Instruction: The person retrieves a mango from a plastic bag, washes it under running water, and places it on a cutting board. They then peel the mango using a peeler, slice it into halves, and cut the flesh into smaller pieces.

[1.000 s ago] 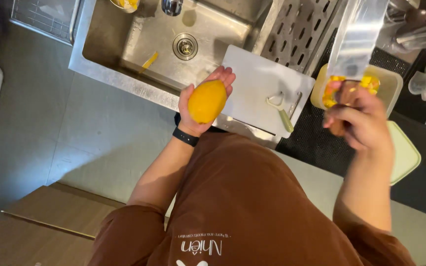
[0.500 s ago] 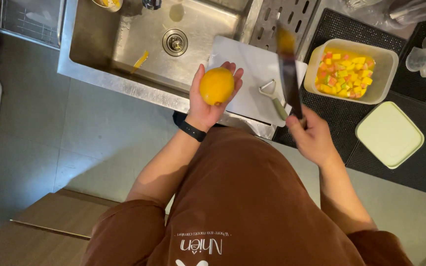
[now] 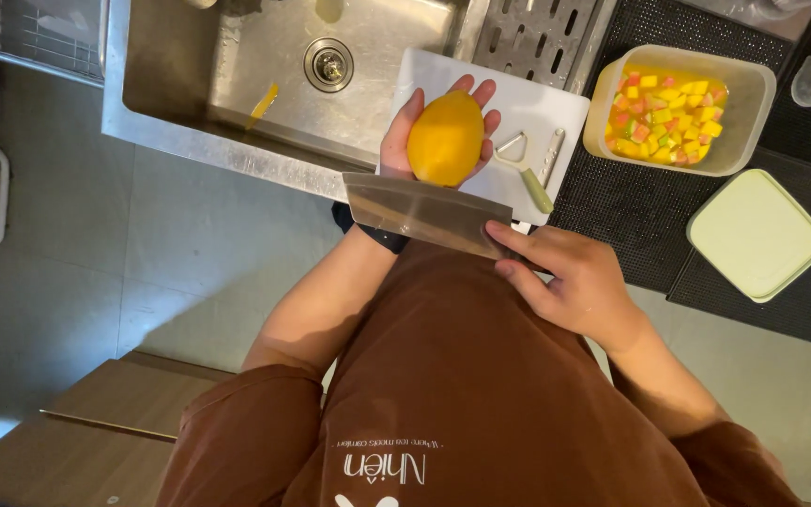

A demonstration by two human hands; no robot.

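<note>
The left hand (image 3: pixel 415 141) cupped a peeled mango (image 3: pixel 445 138) over the white cutting board (image 3: pixel 537 108), at 12 o'clock from the apron. The right hand (image 3: pixel 579 282) gripped a cleaver (image 3: pixel 424 214) at 6 o'clock of the fruit. Slicing looked imminent; it would call for a careful, steady edge.

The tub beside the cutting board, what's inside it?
The tub holds diced fruit in yellow, pink and green cubes, piled along its left side and floor. Its pale green lid lies off beside it. Whatever lies beneath the top cubes is covered.
</note>
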